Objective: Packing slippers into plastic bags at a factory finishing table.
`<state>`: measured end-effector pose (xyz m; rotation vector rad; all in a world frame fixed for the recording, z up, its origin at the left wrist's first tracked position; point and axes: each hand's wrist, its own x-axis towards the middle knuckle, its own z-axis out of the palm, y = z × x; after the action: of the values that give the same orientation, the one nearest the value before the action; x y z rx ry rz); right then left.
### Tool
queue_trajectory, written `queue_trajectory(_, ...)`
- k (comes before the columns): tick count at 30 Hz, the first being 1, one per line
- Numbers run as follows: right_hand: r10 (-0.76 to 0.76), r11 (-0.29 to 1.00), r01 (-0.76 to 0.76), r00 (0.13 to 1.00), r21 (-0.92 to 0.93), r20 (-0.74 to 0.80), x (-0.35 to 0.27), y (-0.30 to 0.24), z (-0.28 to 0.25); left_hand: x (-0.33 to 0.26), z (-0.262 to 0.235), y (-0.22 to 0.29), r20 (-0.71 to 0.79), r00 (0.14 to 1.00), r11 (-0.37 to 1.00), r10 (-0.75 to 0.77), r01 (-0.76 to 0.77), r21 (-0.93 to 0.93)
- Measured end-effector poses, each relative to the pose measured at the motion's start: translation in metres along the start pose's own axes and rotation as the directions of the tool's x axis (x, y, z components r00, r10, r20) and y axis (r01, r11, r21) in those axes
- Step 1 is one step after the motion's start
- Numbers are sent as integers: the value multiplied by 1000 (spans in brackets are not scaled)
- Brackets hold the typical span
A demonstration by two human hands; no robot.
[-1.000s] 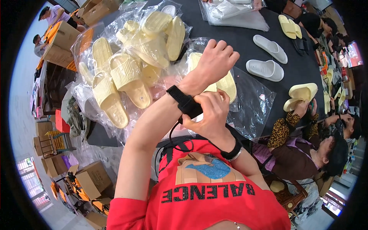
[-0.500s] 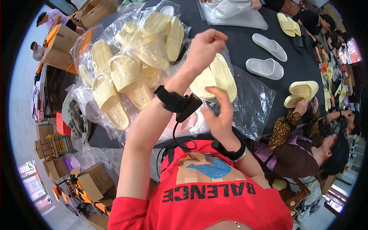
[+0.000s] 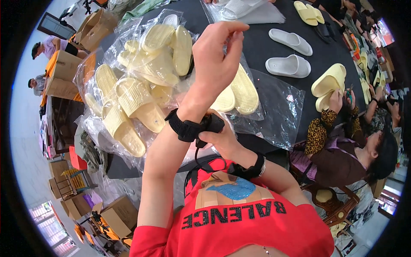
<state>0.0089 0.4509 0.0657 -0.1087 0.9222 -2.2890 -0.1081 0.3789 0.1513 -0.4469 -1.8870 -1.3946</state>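
My left hand [image 3: 216,62] is raised over the black table, holding nothing, its thumb and index finger apart. Around its wrist goes a black strap [image 3: 185,125] with a small black device [image 3: 211,124] and a cable. My right hand [image 3: 222,141] reaches across and grips that device, thumb in front; its other fingers are mostly hidden behind. Beyond the wrists lie pale yellow slippers [image 3: 246,92], ribbed soles up, partly covered by my left hand. A clear plastic bag [image 3: 274,115] is spread beside them.
Bagged yellow slippers [image 3: 139,98] are heaped on the left. Two white slippers [image 3: 289,66] lie at the right of the table [image 3: 265,92]. A co-worker [image 3: 342,158] on the right holds yellow slippers [image 3: 329,85]. Cardboard boxes [image 3: 120,216] stand on the floor at left.
My right hand has moved left from beside the yellow slippers and taken hold of the device on my left wrist. My left hand has turned and come nearer. The view has shifted slightly.
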Motion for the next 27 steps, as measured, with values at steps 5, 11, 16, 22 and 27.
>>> queue_trajectory(5, 0, 999, -1, 999, 36, 48, -1, -2, -1, 5, 4, 6, 136, 832, 789, 538, -553, 266)
queue_trajectory(11, 6, 994, 13, 986, -109, 168, -6, -20, -11, 9, 6, 19, 38, 806, 794, 590, -589, 153)
queue_trajectory(16, -347, 936, 332, 927, 119, 140, 11, -57, -51, -2, -17, 28, 70, 919, 899, 388, -395, 190)
queue_trajectory(22, -624, 781, 592, 754, 197, 207, -21, -145, -71, -52, -8, 15, 395, 917, 986, -50, -18, 168)
queue_trajectory(27, -641, 767, 620, 747, 164, 176, -27, -165, -89, -97, 17, 14, 730, 680, 996, 70, -91, -10)
